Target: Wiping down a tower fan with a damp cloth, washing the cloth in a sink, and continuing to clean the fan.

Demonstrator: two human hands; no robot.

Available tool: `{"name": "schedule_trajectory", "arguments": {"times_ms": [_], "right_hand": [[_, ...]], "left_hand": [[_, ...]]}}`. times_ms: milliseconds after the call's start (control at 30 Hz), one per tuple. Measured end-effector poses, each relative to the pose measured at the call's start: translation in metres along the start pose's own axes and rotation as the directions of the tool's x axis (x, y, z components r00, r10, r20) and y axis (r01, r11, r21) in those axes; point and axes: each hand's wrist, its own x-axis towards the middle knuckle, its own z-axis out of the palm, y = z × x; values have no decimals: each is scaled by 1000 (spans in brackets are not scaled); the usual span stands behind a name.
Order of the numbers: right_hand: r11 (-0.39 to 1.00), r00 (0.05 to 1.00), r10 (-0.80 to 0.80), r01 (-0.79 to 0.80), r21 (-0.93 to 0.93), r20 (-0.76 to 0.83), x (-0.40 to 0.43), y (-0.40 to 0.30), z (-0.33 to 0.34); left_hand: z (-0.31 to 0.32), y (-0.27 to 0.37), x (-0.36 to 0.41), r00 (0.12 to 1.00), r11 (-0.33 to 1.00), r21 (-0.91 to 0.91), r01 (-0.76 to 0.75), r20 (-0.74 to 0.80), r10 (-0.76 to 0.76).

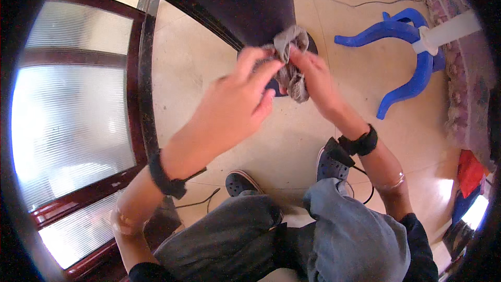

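Observation:
A crumpled grey-brown cloth (298, 86) is bunched up in front of me, above the floor. My right hand (315, 74) grips it from the right side, the thumb lying across its folds. My left hand (235, 105) reaches in from the left, its fingertips at the cloth's near folds and its thumb spread away from them. Blur and overlap hide whether the left fingers pinch the fabric. Just beyond both hands stands a dark upright panel (250, 4), its lower end partly covered by the hands and cloth.
Left is a dark wooden door frame (133, 86) with ribbed glass panes (74, 117). A blue-legged stand (424, 74) with a white pole (456, 27) occupies the right floor, beside purple lace-edged fabric (462, 98). A cable (364, 5) crosses the floor; my shoes (240, 184) are below.

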Motion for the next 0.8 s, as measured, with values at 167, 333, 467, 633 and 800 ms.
{"name": "schedule_trajectory", "arguments": {"times_ms": [167, 333, 467, 633, 800], "right_hand": [[228, 469, -854, 726, -648, 225, 10, -74, 1], [909, 891, -411, 416, 14, 192, 6, -125, 5], [953, 963, -271, 268, -140, -2, 19, -61, -26], [948, 978, -42, -26, -318, -204, 27, -26, -43], [883, 933, 83, -232, -409, -350, 45, 42, -78]], "left_hand": [[-68, 31, 10, 946, 968, 129, -217, -216, 241], [-66, 33, 13, 988, 994, -89, -69, -147, 55], [-35, 17, 27, 993, 992, -54, -110, -35, 109], [10, -16, 31, 982, 994, -12, -112, 150, 112], [58, -42, 49, 932, 998, 23, -51, 361, 39]]}}
